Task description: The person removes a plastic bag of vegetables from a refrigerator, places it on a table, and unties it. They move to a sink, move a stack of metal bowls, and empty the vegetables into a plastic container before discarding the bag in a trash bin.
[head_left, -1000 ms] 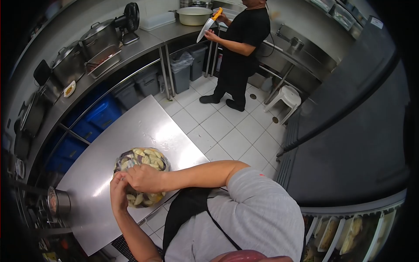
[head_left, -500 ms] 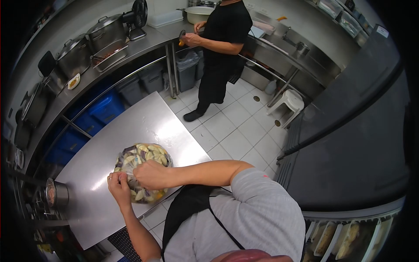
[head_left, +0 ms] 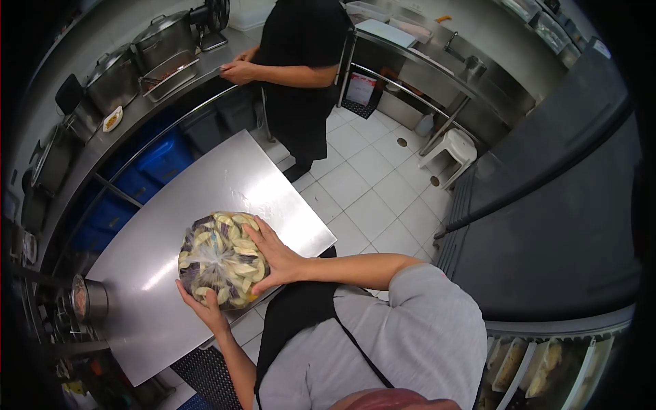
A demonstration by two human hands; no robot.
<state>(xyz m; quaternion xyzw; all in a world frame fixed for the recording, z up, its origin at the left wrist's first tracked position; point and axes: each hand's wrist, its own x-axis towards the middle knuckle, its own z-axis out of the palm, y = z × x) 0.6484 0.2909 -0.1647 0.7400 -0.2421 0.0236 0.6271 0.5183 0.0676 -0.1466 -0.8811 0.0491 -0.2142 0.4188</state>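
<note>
Both hands cradle a round, crinkled clear plastic bag (head_left: 220,260) of pale slices: left hand (head_left: 202,306) beneath, right hand (head_left: 275,255) spread alongside. Below lies a smooth steel worktop (head_left: 205,191).

A round, bulging clear plastic bag of pale yellow and purple-skinned sliced vegetable pieces (head_left: 220,260) sits at the near edge of the steel table, its top gathered into a knot.

A white stool (head_left: 451,152) (by the sink) and blue bins (head_left: 154,164).
</note>
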